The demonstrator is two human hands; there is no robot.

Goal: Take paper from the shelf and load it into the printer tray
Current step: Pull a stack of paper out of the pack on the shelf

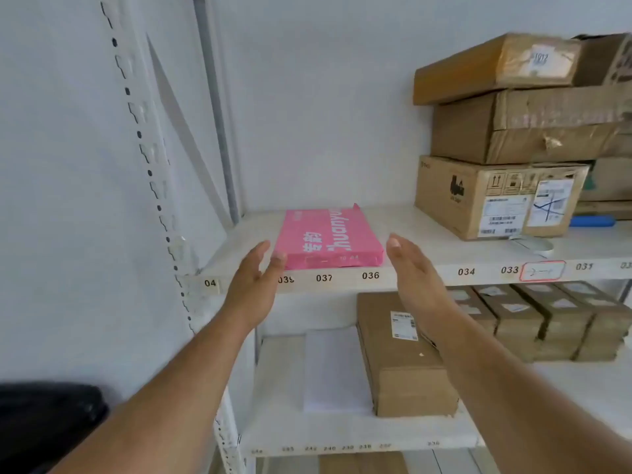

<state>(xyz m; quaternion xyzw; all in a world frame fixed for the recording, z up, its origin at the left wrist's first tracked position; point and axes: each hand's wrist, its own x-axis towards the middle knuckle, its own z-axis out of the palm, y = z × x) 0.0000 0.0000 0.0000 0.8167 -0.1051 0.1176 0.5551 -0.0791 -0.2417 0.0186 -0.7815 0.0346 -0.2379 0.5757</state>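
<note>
Paper pack (328, 239) (pink) flanked by open, outstretched hands (251, 285).

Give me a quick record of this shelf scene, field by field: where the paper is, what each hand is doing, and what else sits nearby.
paper: pink paper pack lying flat at the front edge of the upper shelf, above labels 037 and 036
left hand: open, fingertips at the pack's left front corner
right hand: open, just right of the pack, not touching it
grip: none yet
same shelf, right: stacked cardboard boxes
lower shelf: white sheets beside a brown box
printer tray: not in view
</note>
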